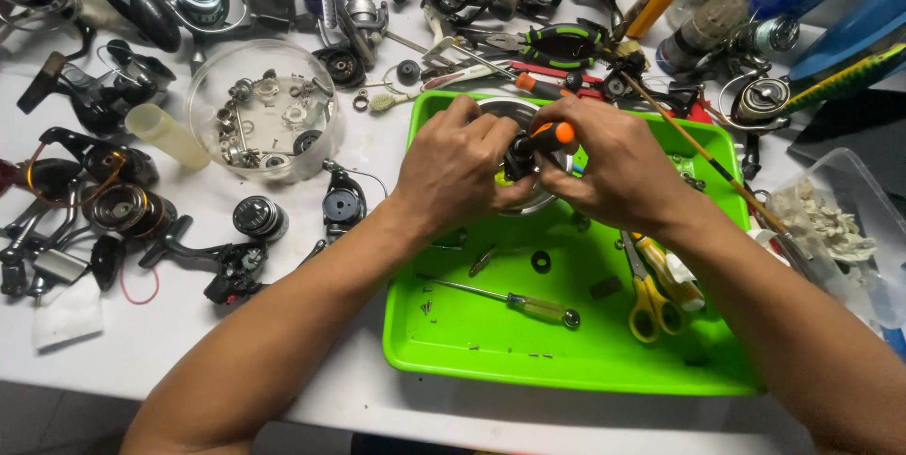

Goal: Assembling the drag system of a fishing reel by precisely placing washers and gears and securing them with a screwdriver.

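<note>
I see my left hand closed around a silver reel spool above the green tray on the desk. My right hand grips an orange-handled screwdriver, tip at the spool. Yellow scissors lie in the tray.

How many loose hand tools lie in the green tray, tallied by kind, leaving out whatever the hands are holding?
In the green tray:
Screwdriver with clear yellow handle: 1
Scissors with yellow handles: 1
Total: 2

Small screws and washers also lie in the tray, too small to count. The left hand and right hand hold a reel part and an orange-handled tool above it.
</note>
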